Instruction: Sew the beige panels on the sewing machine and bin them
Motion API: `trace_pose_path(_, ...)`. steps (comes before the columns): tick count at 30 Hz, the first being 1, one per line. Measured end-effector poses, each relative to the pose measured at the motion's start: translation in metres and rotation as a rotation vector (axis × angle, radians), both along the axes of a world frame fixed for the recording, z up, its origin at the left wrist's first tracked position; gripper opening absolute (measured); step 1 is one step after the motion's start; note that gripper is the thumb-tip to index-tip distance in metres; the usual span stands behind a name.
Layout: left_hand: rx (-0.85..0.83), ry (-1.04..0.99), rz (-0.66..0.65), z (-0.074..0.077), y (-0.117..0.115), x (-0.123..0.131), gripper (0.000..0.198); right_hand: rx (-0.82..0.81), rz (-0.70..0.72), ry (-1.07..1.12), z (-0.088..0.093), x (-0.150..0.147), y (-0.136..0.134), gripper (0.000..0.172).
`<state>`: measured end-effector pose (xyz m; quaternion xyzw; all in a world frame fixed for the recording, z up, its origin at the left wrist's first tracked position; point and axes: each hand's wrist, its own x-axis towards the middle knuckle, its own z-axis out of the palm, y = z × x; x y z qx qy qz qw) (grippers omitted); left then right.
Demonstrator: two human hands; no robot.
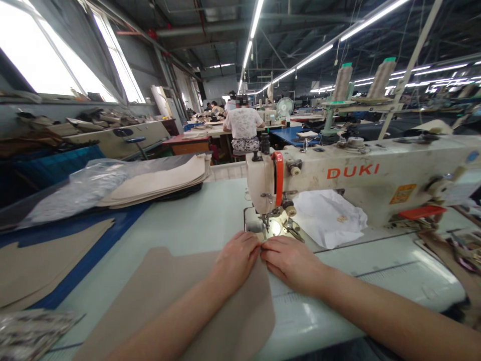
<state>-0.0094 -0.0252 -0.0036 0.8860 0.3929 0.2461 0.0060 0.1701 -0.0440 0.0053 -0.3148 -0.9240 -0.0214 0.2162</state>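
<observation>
A beige fabric panel (pixel 180 281) lies flat on the pale green sewing table (pixel 188 220), its far right corner close to the needle area of the sewing machine (pixel 319 165). My left hand (pixel 238 253) rests on that corner, with its fingers bent and pressed onto the edge. Just to its right, my right hand (pixel 293 258) pinches at the same edge, fingers together. The two hands meet right in front of the presser foot (pixel 266 220). What exactly sits between the fingertips is mostly hidden.
Stacked beige panels (pixel 161 180) and a clear plastic bag (pixel 78 190) lie at the left. More cut panels (pixel 48 255) rest on blue material. A crumpled white sheet (pixel 330 218) is under the machine arm. Thread cones (pixel 342 82) stand behind; a person (pixel 243 123) sits ahead.
</observation>
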Motion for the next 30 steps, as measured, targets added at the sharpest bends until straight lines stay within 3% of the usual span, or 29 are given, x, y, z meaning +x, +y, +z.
trace_pose_path(8, -0.065, -0.021, -0.011, 0.012, -0.012, -0.005, 0.018, 0.032, 0.008, -0.123, 0.0, -0.001, 0.001, 0.011)
trace_pose_path(14, -0.011, -0.035, -0.005, 0.009, -0.013, -0.005, 0.019, 0.023, 0.021, -0.154, 0.0, 0.001, 0.004, 0.009)
trace_pose_path(21, 0.006, -0.026, -0.021, 0.008, 0.001, 0.008, 0.019, 0.017, 0.026, -0.245, 0.008, 0.013, 0.016, 0.01)
trace_pose_path(30, 0.011, -0.051, -0.049, 0.003, 0.023, 0.014, 0.021, -0.009, -0.006, -0.174, -0.001, 0.02, 0.032, 0.01)
